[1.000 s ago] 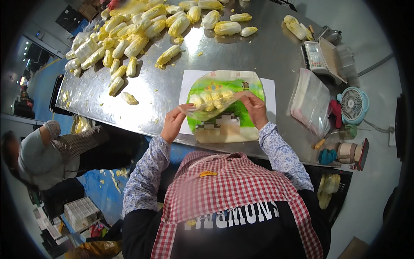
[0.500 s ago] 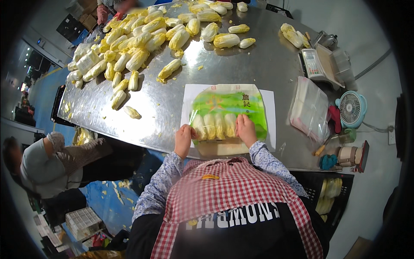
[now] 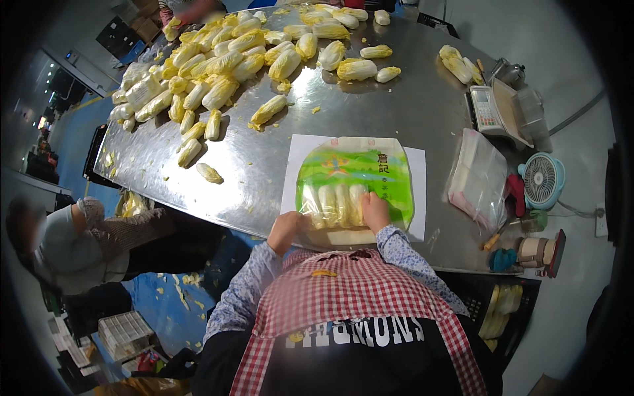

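A clear plastic bag of pale yellow cabbages (image 3: 340,205) lies near the steel table's front edge, over a green-printed flat bag (image 3: 350,162) on a white sheet (image 3: 416,178). My left hand (image 3: 288,229) grips the clear bag's left end, its fingertips partly hidden. My right hand (image 3: 375,210) grips the other end, its thumb against the rightmost cabbage.
Loose cabbages (image 3: 224,66) pile on the steel table (image 3: 132,155). On the right are a scale (image 3: 482,105), plastic bags (image 3: 475,168), a fan (image 3: 541,178) and a tape dispenser (image 3: 535,254). A black crate (image 3: 518,297) stands below. Co-workers are at left (image 3: 92,244) and far side (image 3: 181,10).
The bag, earlier raised with its edge pulled between my hands, lies flattened with the cabbages in a row, nearer me. Both hands have come lower and closer together.
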Demonstrator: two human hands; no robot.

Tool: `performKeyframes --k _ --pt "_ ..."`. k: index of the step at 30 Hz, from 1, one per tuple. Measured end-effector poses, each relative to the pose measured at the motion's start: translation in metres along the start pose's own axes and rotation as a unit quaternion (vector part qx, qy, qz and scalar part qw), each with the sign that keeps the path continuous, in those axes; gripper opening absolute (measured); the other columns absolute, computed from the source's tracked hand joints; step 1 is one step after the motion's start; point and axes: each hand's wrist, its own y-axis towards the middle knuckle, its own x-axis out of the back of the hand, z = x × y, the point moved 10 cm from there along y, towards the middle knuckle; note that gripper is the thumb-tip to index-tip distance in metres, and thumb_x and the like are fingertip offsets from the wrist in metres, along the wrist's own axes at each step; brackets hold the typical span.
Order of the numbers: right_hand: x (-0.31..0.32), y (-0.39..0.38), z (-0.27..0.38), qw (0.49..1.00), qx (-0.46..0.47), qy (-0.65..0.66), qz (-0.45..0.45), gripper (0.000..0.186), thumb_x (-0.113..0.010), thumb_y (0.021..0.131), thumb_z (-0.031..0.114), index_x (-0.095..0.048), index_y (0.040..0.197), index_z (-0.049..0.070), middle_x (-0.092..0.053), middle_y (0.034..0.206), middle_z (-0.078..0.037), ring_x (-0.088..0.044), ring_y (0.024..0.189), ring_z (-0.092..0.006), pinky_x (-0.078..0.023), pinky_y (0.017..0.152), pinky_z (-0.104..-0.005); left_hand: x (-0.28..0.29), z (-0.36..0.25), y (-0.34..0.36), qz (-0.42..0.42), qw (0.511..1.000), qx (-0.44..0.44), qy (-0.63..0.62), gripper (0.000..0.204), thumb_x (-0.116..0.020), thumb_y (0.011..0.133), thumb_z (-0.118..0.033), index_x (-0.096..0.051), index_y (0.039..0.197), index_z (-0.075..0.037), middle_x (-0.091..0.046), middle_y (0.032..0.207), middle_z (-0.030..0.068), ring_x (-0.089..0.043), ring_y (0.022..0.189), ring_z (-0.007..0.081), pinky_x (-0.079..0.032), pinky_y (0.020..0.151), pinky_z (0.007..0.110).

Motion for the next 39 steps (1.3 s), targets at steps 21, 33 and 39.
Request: performKeyframes --k 21,33,39 --pt "-0.008 -0.006 -0.022 0.992 -0.082 0.095 0.025 0.04 -0.043 0.09 0.03 -0.061 0.076 -0.003 -0.059 0.059 -0.021 -0.061 0.05 -0.0323 -0.049 0.053 -0.041 0.018 -0.027 0.063 -0.149 0.926 -0.068 0.341 0.046 -0.044 0.09 -0.036 -0.066 0.072 0.0 -0.063 0.067 0.0206 -0.064 0.064 0.0336 -0.05 0.063 0.043" --pt "-0.007 -0.014 -0.015 0.982 -0.145 0.105 0.051 0.043 -0.043 0.09 0.03 -0.061 0.073 -0.005 -0.061 0.062 -0.022 -0.062 0.051 -0.0322 -0.051 0.048 -0.0391 0.007 -0.063 0.052 -0.165 0.772 -0.193 0.583 0.037 -0.037 0.095 -0.028 -0.063 0.093 -0.002 -0.062 0.085 0.0228 -0.059 0.078 0.0418 -0.048 0.069 0.049" --pt "-0.031 0.003 -0.048 0.998 0.022 0.037 -0.038 0.04 -0.044 0.091 0.027 -0.061 0.074 -0.005 -0.059 0.06 -0.022 -0.06 0.045 -0.0312 -0.049 0.042 -0.0384 -0.111 -0.128 -0.06 -0.085 0.701 -0.546 0.451 0.02 -0.053 0.08 0.001 -0.056 0.099 -0.004 -0.057 0.087 0.0157 -0.057 0.082 0.0355 -0.047 0.068 0.043"
